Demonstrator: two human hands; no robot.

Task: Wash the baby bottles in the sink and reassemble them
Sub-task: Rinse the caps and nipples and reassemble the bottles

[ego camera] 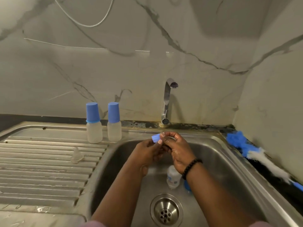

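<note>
Head view: both my hands pinch the blue ring (155,138) over the sink (213,161). My left hand (147,153) holds it from below, my right hand (177,149) from the right. Its hole faces left.

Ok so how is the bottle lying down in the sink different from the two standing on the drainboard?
The bottle in the sink lies on its side in the basin with no cap on, partly hidden by the right wrist. The two drainboard bottles stand upright side by side at the back of the drainboard, each wearing a tall blue cap. The sink bottle shows blue print; theirs look plain. All three have small translucent bodies.
</note>
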